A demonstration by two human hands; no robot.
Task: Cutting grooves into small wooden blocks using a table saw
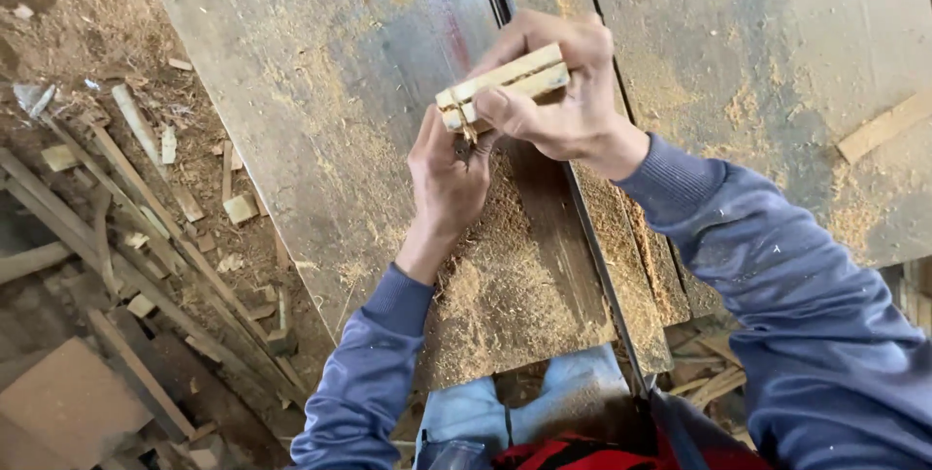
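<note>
Wood strips, pale and stacked, sit gripped in our right hand above the sawdust-covered counter. Our left hand is closed at the stack's near end, fingertips pinching there; whether it holds something small we cannot tell. Offcuts litter the floor left of the counter.

I see pale, raw-sawn wooden sticks with rough ends in my hands, over a dull, scuffed metal table dusted with powdery sawdust, my sleeves a soft ribbed blue knit, and splintery wood offcuts on the dirt floor.
</note>
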